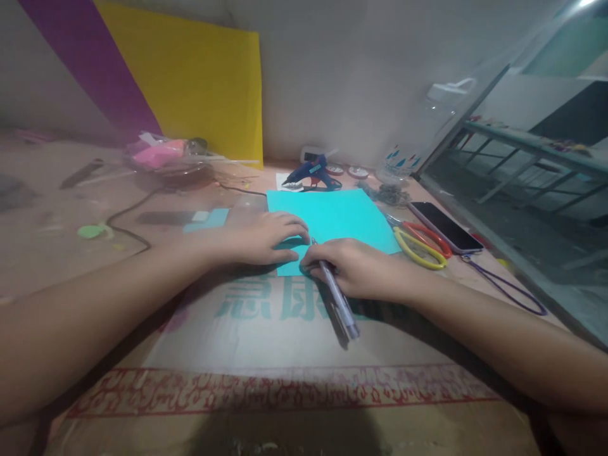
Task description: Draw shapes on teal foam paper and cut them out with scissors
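Observation:
A sheet of turquoise paper (342, 212) lies flat on the table in front of me. My left hand (275, 237) rests on its left part, fingers bent and spread with the thumb apart, touching the sheet. In my right hand (349, 259) is a pen (339, 301) with a pale purple barrel, its tip close to the paper near my left fingertips and its back end slanting down toward me. Right of the sheet lie scissors (422, 244) with one yellow and one red handle loop, their blades pointing to the paper.
A blue glue gun (311, 170) sits behind the paper. A phone (445, 226) with a purple strap (513, 288) lies at the right edge. A clear plastic bottle (403, 139) stands behind. Yellow card (199, 82) leans on the wall. Left are a cord (126, 212) and a plastic-wrapped pink bundle (159, 154).

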Action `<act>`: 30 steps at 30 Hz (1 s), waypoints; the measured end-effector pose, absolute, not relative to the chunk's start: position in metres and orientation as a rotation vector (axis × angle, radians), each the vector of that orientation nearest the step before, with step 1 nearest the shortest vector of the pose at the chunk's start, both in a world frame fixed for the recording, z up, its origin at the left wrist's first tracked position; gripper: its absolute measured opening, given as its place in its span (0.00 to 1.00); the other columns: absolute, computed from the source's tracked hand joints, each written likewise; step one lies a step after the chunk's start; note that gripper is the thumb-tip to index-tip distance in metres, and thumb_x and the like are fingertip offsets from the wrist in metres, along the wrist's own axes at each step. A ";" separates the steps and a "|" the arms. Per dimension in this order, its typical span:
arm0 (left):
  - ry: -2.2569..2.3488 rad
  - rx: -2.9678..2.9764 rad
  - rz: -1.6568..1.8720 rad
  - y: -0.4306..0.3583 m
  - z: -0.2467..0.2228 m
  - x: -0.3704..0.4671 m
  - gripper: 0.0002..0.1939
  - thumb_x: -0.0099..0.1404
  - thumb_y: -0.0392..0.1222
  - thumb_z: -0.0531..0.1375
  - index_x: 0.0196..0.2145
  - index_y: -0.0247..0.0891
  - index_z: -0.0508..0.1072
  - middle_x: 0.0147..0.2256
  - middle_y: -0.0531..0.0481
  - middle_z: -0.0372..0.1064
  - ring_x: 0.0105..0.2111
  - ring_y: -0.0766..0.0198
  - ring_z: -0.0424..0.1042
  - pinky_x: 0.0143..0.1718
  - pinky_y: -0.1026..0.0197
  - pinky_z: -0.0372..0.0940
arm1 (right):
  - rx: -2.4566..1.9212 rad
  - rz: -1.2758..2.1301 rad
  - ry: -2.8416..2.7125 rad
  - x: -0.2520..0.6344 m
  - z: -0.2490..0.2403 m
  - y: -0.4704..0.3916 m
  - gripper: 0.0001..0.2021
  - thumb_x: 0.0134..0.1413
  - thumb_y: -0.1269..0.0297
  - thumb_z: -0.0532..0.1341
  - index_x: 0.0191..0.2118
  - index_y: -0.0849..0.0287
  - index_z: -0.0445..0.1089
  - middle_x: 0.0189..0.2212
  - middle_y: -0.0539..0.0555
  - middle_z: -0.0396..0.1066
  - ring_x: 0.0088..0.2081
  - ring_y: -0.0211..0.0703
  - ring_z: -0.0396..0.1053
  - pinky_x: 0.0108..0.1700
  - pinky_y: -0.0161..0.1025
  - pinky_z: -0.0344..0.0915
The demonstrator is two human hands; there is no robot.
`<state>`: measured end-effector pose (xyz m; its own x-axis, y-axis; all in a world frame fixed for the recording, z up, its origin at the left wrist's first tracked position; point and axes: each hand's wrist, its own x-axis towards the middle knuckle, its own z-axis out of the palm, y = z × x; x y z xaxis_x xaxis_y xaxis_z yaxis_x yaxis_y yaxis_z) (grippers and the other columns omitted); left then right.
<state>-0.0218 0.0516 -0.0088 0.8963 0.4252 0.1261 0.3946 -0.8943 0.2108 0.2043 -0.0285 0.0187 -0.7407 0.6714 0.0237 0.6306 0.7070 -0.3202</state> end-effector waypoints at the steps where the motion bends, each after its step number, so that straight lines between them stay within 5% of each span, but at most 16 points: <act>1: 0.626 2.881 0.248 0.052 -0.009 -0.022 0.20 0.73 0.55 0.55 0.55 0.41 0.70 0.59 0.42 0.68 0.61 0.51 0.64 0.62 0.49 0.56 | -1.064 0.478 -2.781 0.205 0.020 -0.029 0.08 0.61 0.74 0.58 0.42 0.58 0.74 0.33 0.53 0.76 0.32 0.41 0.70 0.34 0.34 0.57; 6: 0.596 2.888 0.295 0.053 -0.012 -0.023 0.21 0.74 0.56 0.53 0.56 0.42 0.70 0.60 0.42 0.68 0.61 0.50 0.64 0.62 0.49 0.56 | -1.082 0.194 -2.774 0.203 0.016 -0.028 0.11 0.62 0.73 0.57 0.47 0.61 0.74 0.36 0.59 0.77 0.36 0.47 0.71 0.38 0.38 0.59; 13: 0.605 2.857 0.244 0.052 -0.010 -0.024 0.18 0.72 0.51 0.56 0.55 0.41 0.70 0.59 0.43 0.68 0.62 0.51 0.63 0.63 0.48 0.55 | -1.085 0.603 -2.847 0.220 0.037 -0.028 0.09 0.60 0.74 0.59 0.41 0.58 0.75 0.35 0.53 0.78 0.34 0.41 0.72 0.35 0.35 0.60; 30: 0.609 2.872 0.252 0.052 -0.011 -0.024 0.19 0.73 0.51 0.57 0.56 0.42 0.70 0.60 0.41 0.67 0.61 0.50 0.63 0.63 0.47 0.56 | -1.222 0.276 -2.727 0.215 0.022 -0.026 0.11 0.59 0.76 0.58 0.44 0.59 0.74 0.35 0.56 0.79 0.34 0.44 0.72 0.36 0.36 0.58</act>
<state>-0.0235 0.0524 -0.0108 0.9008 0.4158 0.1253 0.3826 -0.8963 0.2242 0.2149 -0.0261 0.0222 -0.6603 0.7492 0.0528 0.7233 0.6533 -0.2237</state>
